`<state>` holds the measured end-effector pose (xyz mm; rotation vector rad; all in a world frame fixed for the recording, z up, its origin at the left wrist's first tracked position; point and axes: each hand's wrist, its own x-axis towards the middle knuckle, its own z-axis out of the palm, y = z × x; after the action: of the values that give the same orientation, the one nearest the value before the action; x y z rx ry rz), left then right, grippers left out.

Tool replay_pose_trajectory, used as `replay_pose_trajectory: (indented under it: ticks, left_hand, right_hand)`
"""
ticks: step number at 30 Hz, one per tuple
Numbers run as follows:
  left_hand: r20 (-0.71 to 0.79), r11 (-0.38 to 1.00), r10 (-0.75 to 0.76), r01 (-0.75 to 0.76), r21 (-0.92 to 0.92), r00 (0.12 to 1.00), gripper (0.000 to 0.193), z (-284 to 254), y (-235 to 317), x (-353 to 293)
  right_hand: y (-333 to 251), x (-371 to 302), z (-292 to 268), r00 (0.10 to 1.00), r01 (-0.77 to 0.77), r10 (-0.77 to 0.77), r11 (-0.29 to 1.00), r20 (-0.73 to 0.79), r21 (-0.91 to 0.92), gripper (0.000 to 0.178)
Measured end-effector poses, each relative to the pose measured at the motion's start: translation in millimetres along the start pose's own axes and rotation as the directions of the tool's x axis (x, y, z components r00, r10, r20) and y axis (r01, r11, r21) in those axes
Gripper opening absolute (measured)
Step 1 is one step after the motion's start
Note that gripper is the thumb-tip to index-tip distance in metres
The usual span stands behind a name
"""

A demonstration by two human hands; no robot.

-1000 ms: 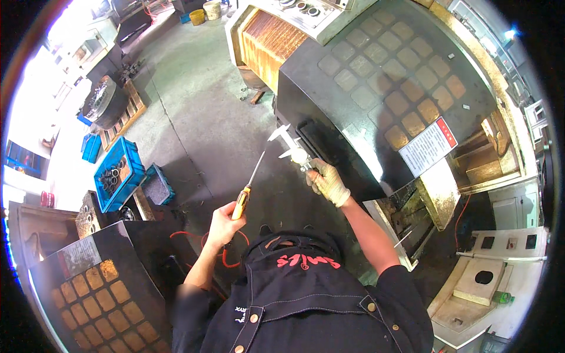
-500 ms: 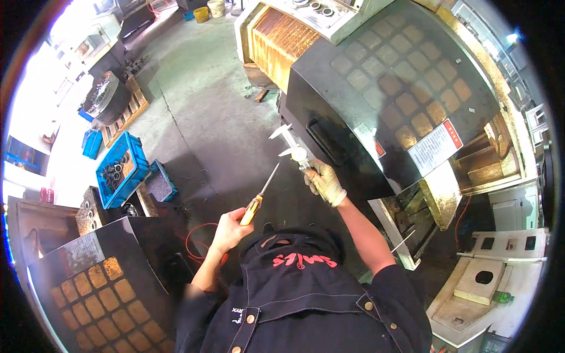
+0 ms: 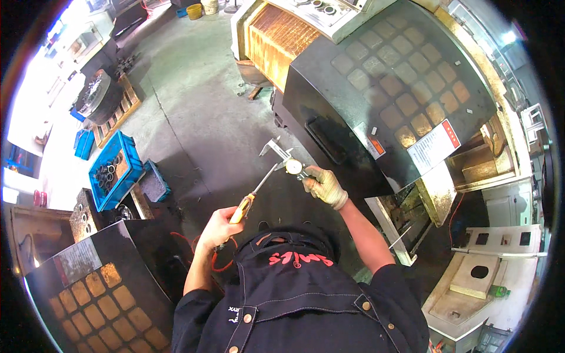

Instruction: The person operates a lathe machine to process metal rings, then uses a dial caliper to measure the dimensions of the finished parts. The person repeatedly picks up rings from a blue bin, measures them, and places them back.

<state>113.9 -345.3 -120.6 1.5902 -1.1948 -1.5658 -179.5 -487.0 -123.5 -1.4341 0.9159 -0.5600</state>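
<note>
While raised over grey concrete floor point(image 3: 194, 117) beside black machine housing point(image 3: 376, 88): steel dial caliper point(image 3: 288, 162), rigid, light, likely knock-sensitive, best gripped along beam, clamped in gloved right hand point(image 3: 323, 187); yellow-handled screwdriver point(image 3: 253, 197), fingers of bare left hand point(image 3: 219, 226) wrapped on handle.

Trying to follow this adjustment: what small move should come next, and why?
Probably ease the screwdriver tip onto the caliper dial. The left hand already aims it there, the tip looks just short, and the gloved right hand holds the caliper up.
</note>
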Motion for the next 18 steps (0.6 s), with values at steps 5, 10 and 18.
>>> replay_pose_trajectory:
  ticks: [5,10,18]
  left_hand:
    - [0.089,0.972,-0.038,0.058,-0.227,0.995,0.026,-18,-1,-1]
    - [0.239,0.995,-0.073,0.089,-0.055,0.968,0.03,-5,3,7]
    - [0.17,0.978,0.001,0.034,-0.205,0.985,0.026,-12,6,12]
  right_hand:
    - [-5,-6,-3,0.999,-0.018,0.014,0.996,-0.047,-0.084,0.008]
    - [-4,-10,-9,0.997,-0.03,0.024,0.997,-0.079,-0.074,0.009]
    - [-3,-14,-8,0.995,-0.029,0.025,0.999,-0.099,-0.04,0.009]
